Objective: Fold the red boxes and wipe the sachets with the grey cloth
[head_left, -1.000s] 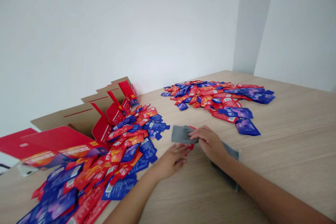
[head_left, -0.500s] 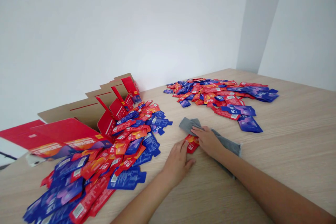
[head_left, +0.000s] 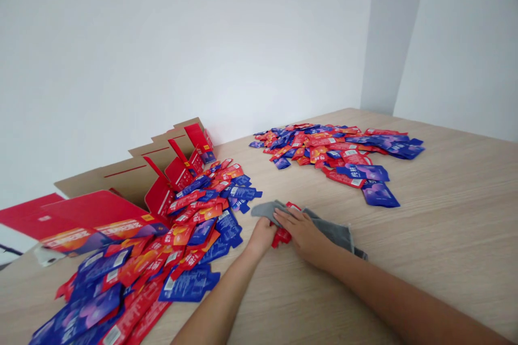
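On the table in front of me lies a small red pouch [head_left: 281,237], mostly covered by a grey cloth [head_left: 332,232]. My right hand [head_left: 301,230] is over the cloth, its fingers pressing it down across the pouch. At the pouch's left side my left hand [head_left: 262,236] pins it, closed, with its fingertips hidden beneath the cloth's left end. The cloth's other end trails out to the right under my right forearm.
To the left, a long heap of red and blue pouches [head_left: 190,234] spreads in front of open red cardboard boxes [head_left: 109,215]. A second heap of pouches [head_left: 324,145] lies at the back right of the wooden table [head_left: 445,215]. A white wall [head_left: 243,38] stands behind.
My right hand has moved slightly left with the cloth, which now covers most of the red pouch. My left hand has shifted left, its fingers now under the cloth.
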Action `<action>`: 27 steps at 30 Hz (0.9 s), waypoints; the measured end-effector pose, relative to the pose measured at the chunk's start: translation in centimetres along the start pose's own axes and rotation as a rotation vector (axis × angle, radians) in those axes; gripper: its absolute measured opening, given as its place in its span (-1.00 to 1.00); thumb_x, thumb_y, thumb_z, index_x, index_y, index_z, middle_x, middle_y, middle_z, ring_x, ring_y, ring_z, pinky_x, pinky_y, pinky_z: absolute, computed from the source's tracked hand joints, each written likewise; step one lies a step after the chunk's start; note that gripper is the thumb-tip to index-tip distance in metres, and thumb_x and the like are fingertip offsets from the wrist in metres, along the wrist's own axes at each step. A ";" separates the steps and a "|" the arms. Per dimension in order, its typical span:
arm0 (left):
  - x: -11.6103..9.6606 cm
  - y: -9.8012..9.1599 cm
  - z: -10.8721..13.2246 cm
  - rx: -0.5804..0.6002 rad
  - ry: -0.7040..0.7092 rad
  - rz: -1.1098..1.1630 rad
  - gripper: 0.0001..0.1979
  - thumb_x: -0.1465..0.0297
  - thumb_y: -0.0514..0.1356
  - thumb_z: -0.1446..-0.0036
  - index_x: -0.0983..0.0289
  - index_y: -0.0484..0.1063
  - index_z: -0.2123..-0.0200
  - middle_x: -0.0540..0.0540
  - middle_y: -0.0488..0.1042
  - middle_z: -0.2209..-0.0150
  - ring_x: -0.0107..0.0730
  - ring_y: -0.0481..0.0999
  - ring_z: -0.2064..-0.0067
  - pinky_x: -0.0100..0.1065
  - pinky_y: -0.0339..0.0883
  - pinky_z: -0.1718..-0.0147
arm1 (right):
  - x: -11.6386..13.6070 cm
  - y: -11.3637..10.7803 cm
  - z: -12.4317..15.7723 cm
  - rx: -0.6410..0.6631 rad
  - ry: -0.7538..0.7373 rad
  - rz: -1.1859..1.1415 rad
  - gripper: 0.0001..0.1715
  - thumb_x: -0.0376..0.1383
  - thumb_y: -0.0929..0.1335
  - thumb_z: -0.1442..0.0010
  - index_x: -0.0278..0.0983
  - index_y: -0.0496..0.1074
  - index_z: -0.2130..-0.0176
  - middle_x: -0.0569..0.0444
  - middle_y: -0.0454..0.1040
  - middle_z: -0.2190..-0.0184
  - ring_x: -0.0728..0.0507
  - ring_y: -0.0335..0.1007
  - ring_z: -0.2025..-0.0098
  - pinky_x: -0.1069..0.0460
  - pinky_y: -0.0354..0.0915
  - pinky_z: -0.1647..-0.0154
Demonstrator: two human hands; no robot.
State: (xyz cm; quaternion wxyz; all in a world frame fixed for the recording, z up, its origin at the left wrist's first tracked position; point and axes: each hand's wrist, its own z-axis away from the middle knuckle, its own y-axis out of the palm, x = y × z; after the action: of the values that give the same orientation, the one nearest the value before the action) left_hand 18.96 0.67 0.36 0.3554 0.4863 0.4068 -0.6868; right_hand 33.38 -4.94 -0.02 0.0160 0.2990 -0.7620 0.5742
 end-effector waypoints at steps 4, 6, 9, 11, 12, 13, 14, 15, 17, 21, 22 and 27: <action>-0.2 -2.2 1.3 0.047 -0.085 0.096 -0.81 0.30 0.22 0.07 0.34 0.40 0.46 -0.04 0.34 0.73 -0.56 0.20 0.76 -0.52 0.06 0.78 | -1.9 -0.1 -0.2 0.087 0.219 0.132 -0.31 -0.53 0.14 -0.03 -0.36 0.24 -0.16 -0.04 0.20 -0.20 -0.28 0.07 -0.19 -0.21 0.10 -0.10; -1.5 -4.6 2.1 -0.076 -0.043 0.276 -0.79 0.31 0.27 0.11 0.34 0.39 0.45 -0.05 0.35 0.71 -0.60 0.20 0.76 -0.56 0.05 0.80 | -3.0 -0.4 -0.2 0.082 0.269 0.146 -0.31 -0.54 0.14 -0.03 -0.31 0.28 -0.14 -0.01 0.22 -0.19 -0.26 0.09 -0.18 -0.19 0.09 -0.10; -4.0 -7.8 2.3 -0.380 0.164 0.599 -0.76 0.26 0.26 0.05 0.32 0.36 0.43 -0.01 0.43 0.61 -0.56 0.36 0.65 -0.56 0.25 0.68 | -3.5 -0.4 -0.3 0.068 0.281 0.142 -0.32 -0.55 0.14 -0.04 -0.27 0.30 -0.13 0.02 0.24 -0.18 -0.25 0.08 -0.18 -0.17 0.08 -0.09; -5.0 -8.3 1.1 -0.421 0.240 0.665 -0.68 0.14 0.14 -0.06 0.32 0.35 0.36 0.07 0.49 0.51 -0.50 0.45 0.56 -0.49 0.37 0.55 | -3.0 -0.3 -0.5 0.067 0.271 0.136 -0.33 -0.55 0.14 -0.04 -0.29 0.29 -0.13 0.01 0.24 -0.18 -0.26 0.08 -0.17 -0.18 0.07 -0.09; -5.2 -7.9 0.0 -0.393 0.239 0.615 -0.63 0.10 0.08 -0.11 0.33 0.34 0.30 0.12 0.51 0.46 -0.46 0.48 0.51 -0.44 0.41 0.49 | -2.7 -0.2 -0.6 0.066 0.262 0.129 -0.33 -0.55 0.14 -0.05 -0.30 0.29 -0.13 0.01 0.23 -0.18 -0.26 0.09 -0.16 -0.18 0.06 -0.08; -5.2 -7.2 -1.4 -0.358 0.225 0.480 -0.60 0.09 0.02 -0.15 0.33 0.33 0.23 0.16 0.52 0.41 -0.43 0.50 0.47 -0.39 0.42 0.45 | -2.5 -0.1 -0.7 0.065 0.252 0.119 -0.34 -0.54 0.15 -0.05 -0.31 0.29 -0.13 0.00 0.23 -0.18 -0.27 0.09 -0.16 -0.18 0.06 -0.08; -5.1 -6.1 -3.1 -0.334 0.211 0.288 -0.60 0.11 -0.01 -0.18 0.34 0.31 0.17 0.20 0.53 0.35 -0.40 0.52 0.43 -0.35 0.43 0.40 | -2.2 -0.1 -0.8 0.062 0.246 0.108 -0.35 -0.53 0.16 -0.05 -0.32 0.30 -0.13 0.00 0.23 -0.18 -0.26 0.09 -0.16 -0.17 0.05 -0.09; -5.0 -4.9 -5.1 -0.318 0.200 0.076 -0.61 0.16 -0.02 -0.20 0.35 0.28 0.11 0.23 0.52 0.28 -0.36 0.54 0.37 -0.32 0.43 0.35 | -2.1 -0.2 -0.8 0.058 0.244 0.097 -0.36 -0.52 0.16 -0.05 -0.32 0.30 -0.12 -0.01 0.24 -0.18 -0.26 0.09 -0.15 -0.17 0.05 -0.09; -4.9 -2.3 -9.3 -0.302 0.192 -0.288 -0.64 0.27 0.02 -0.19 0.37 0.26 0.03 0.30 0.49 0.14 -0.28 0.53 0.20 -0.25 0.39 0.20 | -1.9 -0.3 -0.9 0.051 0.249 0.079 -0.38 -0.51 0.17 -0.06 -0.32 0.31 -0.11 -0.02 0.24 -0.17 -0.25 0.09 -0.15 -0.16 0.05 -0.09; -5.7 2.0 -17.0 -0.250 0.233 -0.575 -0.56 0.41 0.14 -0.08 0.36 0.26 -0.06 0.35 0.32 -0.08 -0.12 0.27 -0.14 -0.18 0.11 -0.10 | -1.9 -0.6 -1.0 0.048 0.262 0.051 -0.41 -0.49 0.18 -0.07 -0.31 0.33 -0.10 -0.02 0.25 -0.17 -0.25 0.10 -0.15 -0.17 0.05 -0.09; -5.9 2.8 -18.4 -0.231 0.246 -0.636 -0.54 0.42 0.15 -0.07 0.34 0.26 -0.08 0.34 0.27 -0.13 -0.09 0.20 -0.19 -0.16 0.06 -0.13 | -2.0 -0.6 -1.0 0.048 0.268 0.042 -0.41 -0.48 0.18 -0.07 -0.30 0.33 -0.10 0.00 0.25 -0.17 -0.25 0.10 -0.15 -0.17 0.05 -0.10; -5.8 4.8 -21.7 -0.143 0.267 -0.895 -0.59 0.34 0.10 -0.13 0.25 0.31 -0.06 0.32 0.12 -0.23 0.11 0.04 -0.25 0.08 -0.05 -0.12 | -2.1 -0.5 -1.1 0.041 0.289 0.004 -0.39 -0.50 0.18 -0.07 -0.19 0.34 -0.09 0.15 0.26 -0.17 -0.21 0.12 -0.15 -0.11 0.06 -0.12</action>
State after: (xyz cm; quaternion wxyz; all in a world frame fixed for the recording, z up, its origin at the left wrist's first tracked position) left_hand 33.05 18.82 0.60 0.0016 0.3216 0.6648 -0.6743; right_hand 35.03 -3.12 0.03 0.1181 0.2118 -0.7405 0.6268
